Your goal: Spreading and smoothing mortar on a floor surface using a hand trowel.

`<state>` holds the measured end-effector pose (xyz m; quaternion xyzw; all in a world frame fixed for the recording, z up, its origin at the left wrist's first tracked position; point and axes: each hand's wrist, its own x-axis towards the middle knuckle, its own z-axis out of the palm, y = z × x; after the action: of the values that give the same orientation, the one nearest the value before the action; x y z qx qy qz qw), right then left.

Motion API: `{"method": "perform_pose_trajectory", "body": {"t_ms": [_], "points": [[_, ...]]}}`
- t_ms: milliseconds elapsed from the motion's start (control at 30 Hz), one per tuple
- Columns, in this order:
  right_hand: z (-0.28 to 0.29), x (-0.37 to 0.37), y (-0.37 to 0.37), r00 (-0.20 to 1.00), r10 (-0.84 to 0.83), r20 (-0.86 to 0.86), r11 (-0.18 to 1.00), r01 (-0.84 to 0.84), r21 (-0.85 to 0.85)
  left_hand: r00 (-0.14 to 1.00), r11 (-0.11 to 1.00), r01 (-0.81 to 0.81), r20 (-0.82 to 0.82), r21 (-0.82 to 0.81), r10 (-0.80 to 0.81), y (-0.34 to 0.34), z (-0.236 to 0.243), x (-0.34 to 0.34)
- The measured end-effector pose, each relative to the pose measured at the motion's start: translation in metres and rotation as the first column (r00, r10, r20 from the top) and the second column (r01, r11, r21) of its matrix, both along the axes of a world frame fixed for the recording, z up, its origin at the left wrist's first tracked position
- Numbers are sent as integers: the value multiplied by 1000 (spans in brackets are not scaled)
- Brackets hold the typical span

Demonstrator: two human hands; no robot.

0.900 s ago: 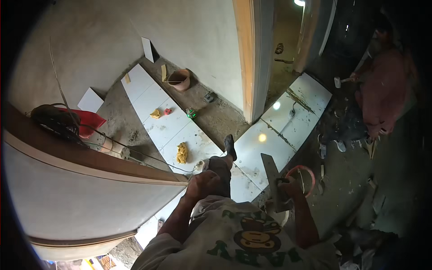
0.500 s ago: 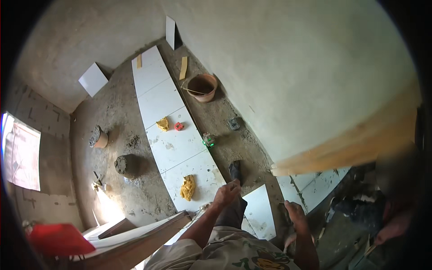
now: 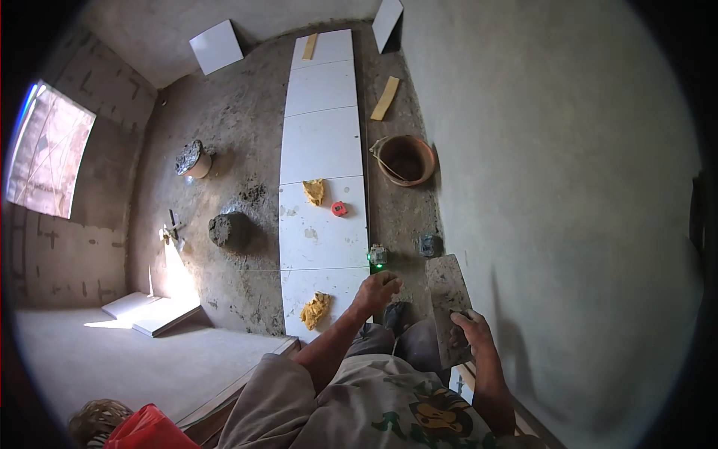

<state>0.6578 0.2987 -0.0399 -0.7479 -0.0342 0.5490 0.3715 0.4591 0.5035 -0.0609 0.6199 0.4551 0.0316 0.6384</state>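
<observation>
My right hand [image 3: 473, 334] grips a flat, grey, mortar-stained rectangular board [image 3: 447, 299] by its right edge, thumb on its face. It is tilted up over the strip of floor beside the wall. My left hand [image 3: 378, 292] is closed, its fingers curled; whatever is in them is too small to make out. It hovers by the right edge of the row of white tiles [image 3: 318, 142]. Just beyond it stands a small device with green lights [image 3: 378, 256]. A crumpled yellow cloth or sponge [image 3: 315, 310] lies on the nearest tile, left of my left hand.
Farther along the tiles are another yellow piece [image 3: 314, 192] and a red tape measure [image 3: 339, 209]. A brown bucket [image 3: 404, 160] and small dark block [image 3: 431, 245] stand by the right wall. Mortar heaps [image 3: 232, 232] lie left. A thin string crosses the floor. Red plastic [image 3: 149, 430] is lower left.
My view has turned to the right. The grey board now shows broadside in my right hand. My left hand has risen beside the device with green lights. The other person at right is out of view.
</observation>
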Motion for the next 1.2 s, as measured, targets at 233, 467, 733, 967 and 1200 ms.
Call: {"method": "perform_pose_trajectory", "body": {"t_ms": [233, 467, 733, 967, 1200], "points": [[-10, 52, 130, 968, 146, -205, 988, -151, -9, 966, 957, -243, -51, 160, 254, 43, -2, -32], [-13, 43, 293, 868, 489, -83, 872, -489, 20, 631, 631, -758, -58, 163, 773, 80, 22, -131], [-27, -45, 452, 876, 465, -124, 885, -460, 70, 387, 392, -862, -83, 321, 918, 183, -2, -260], [-105, -186, 626, 882, 457, -115, 889, -456, 38, 535, 575, -786, -218, 226, 817, 386, -93, -402], [-93, -326, 788, 585, 801, 127, 597, -768, -231, 496, 481, -856, 36, 188, 868, 627, 8, -553]]}}
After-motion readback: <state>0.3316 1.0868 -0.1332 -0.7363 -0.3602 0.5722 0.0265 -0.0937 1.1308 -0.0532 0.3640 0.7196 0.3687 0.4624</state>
